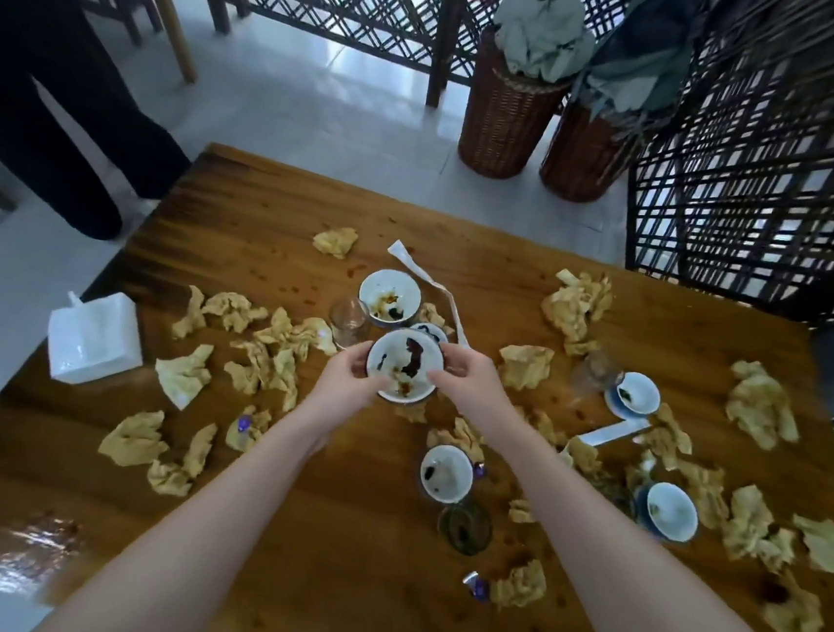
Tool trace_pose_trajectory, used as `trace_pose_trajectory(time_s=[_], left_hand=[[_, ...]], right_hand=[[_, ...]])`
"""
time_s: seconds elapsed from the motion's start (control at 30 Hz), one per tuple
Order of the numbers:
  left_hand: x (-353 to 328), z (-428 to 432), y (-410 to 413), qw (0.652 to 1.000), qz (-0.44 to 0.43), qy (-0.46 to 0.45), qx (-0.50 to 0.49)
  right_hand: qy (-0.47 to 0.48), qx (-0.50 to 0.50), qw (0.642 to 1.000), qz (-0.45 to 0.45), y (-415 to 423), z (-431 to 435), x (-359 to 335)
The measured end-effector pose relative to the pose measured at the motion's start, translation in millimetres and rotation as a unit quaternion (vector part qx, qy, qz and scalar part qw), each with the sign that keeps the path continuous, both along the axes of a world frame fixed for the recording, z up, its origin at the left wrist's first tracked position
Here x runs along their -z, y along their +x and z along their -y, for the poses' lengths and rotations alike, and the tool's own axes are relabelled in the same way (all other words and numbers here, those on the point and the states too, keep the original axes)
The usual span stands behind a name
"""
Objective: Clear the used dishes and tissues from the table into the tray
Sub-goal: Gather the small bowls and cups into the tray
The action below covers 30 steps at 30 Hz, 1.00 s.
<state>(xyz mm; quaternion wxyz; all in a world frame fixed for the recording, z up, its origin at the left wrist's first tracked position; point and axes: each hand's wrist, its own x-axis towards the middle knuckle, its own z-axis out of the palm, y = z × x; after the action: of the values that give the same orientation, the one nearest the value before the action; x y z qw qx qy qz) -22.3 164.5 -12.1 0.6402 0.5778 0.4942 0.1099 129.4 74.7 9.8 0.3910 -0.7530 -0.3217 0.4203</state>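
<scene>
Over wood tbl (272, 210); hands (348, 378) (467, 379) grip round bowl (404, 370)

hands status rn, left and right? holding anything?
Left hand: holds the dirty bowl, fingers curled round its left rim.
Right hand: holds the same bowl, fingers on its right rim.

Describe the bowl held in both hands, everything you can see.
The bowl is small, round and white inside with a dark blue rim, and looks ceramic. Dark sauce smears and orange-brown residue mark its inside. It faces mouth up near the middle of the table. The left hand grips its left rim and the right hand pinches its right rim. Whether it is lifted cannot be told.
</scene>
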Motion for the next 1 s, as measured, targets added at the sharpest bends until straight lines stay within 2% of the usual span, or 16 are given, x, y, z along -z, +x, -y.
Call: trace_pose_trajectory(time_s=[0.13,0.3,0.5,0.67,0.83,0.93,1.0], left_hand=[[-16,-42,29,0.999,0.023,0.033,0.013],[-23,-96,58,0.997,-0.031,0.056,0.034],[-8,-135,70,0.987,-0.088,0.103,0.082],[7,-147,67,0.981,-0.141,0.098,0.089],[15,-158,65,0.982,-0.141,0.087,0.09],[22,-160,62,0.983,-0.155,0.027,0.098],[24,-157,62,0.979,-0.164,-0.005,0.119]], right_hand=[[0.042,0.034,0.999,0.001,21,-39,-14],[0.064,0.057,0.996,-0.015,40,-80,-7],[0.033,0.046,0.998,-0.032,43,-112,19],[-0.011,0.029,0.999,-0.012,43,-121,37],[-0.022,0.066,0.997,-0.021,52,-125,47],[-0.065,0.025,0.997,-0.032,55,-129,56],[-0.102,-0.028,0.994,0.018,52,-131,62]])
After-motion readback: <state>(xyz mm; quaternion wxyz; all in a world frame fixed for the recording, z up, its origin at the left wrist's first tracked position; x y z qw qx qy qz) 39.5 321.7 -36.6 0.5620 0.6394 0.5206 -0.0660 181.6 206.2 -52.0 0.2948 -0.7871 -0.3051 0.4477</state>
